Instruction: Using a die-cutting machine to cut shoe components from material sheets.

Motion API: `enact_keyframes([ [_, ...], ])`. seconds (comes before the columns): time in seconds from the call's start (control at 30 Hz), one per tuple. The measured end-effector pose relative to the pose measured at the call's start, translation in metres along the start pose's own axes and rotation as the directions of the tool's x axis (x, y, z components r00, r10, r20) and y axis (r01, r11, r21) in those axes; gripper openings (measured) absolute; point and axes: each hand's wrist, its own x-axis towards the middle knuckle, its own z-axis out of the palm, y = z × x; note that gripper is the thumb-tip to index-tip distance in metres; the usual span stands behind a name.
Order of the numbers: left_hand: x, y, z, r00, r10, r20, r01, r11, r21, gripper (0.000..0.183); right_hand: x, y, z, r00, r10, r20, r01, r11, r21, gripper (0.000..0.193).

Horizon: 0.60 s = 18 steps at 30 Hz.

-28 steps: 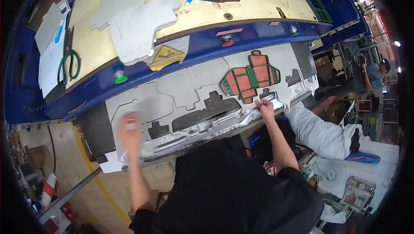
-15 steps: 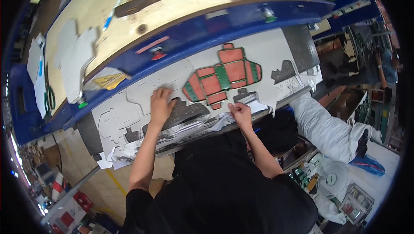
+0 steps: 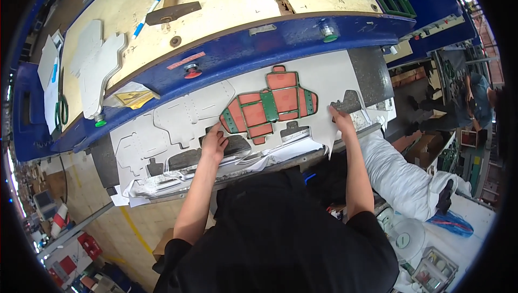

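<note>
A cutting die (image 3: 291, 99) with green metal edges and pink foam lies on a stack of white sheets (image 3: 332, 77). My left hand (image 3: 213, 144) is closed, its fingertips against the die's lower left corner beside a dark cut-out. Whether those fingers hold the die or the sheet edge is hidden. To the right of the die, my right hand (image 3: 343, 122) pinches the top white sheet at the rim of another cut-out. Cut-outs and torn strips run along the sheet's near edge, with thin cut lines at its left.
Beyond the sheets runs a blue machine beam with a red button (image 3: 192, 70) and a green button (image 3: 328, 35). On its wooden top lie a hammer (image 3: 174, 13), a blue-white pen (image 3: 150, 12) and cut white pieces (image 3: 97, 72). Scissors (image 3: 61, 112) rest at left; a fan (image 3: 402, 237) stands lower right.
My left hand has come off the sheet's left part to the die's left corner. My right hand has moved right, from below the die to the right cut-out. The view has shifted slightly.
</note>
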Motion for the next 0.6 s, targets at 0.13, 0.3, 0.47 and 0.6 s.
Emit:
enact_keyframes([
  [0.13, -0.002, 0.009, 0.012, 0.999, -0.024, -0.026, 0.025, 0.999, 0.030, 0.044, 0.001, -0.022, -0.001, 0.991, 0.091, 0.102, -0.090, 0.996, -0.014, 0.048],
  [0.3, -0.007, 0.007, 0.013, 0.998, 0.064, 0.007, -0.064, 0.983, 0.173, 0.062, 0.010, -0.021, -0.009, 0.967, 0.053, 0.249, -0.040, 0.998, -0.058, 0.034],
  [0.47, -0.010, -0.001, 0.024, 0.957, 0.274, -0.098, -0.234, 0.924, 0.303, 0.035, 0.013, -0.010, -0.005, 0.969, -0.119, 0.219, 0.125, 0.992, -0.017, 0.022],
  [0.6, -0.004, -0.016, 0.020, 0.860, 0.493, -0.131, -0.416, 0.826, 0.379, 0.031, 0.002, -0.013, 0.002, 0.960, -0.223, 0.169, 0.217, 0.975, 0.050, 0.031],
])
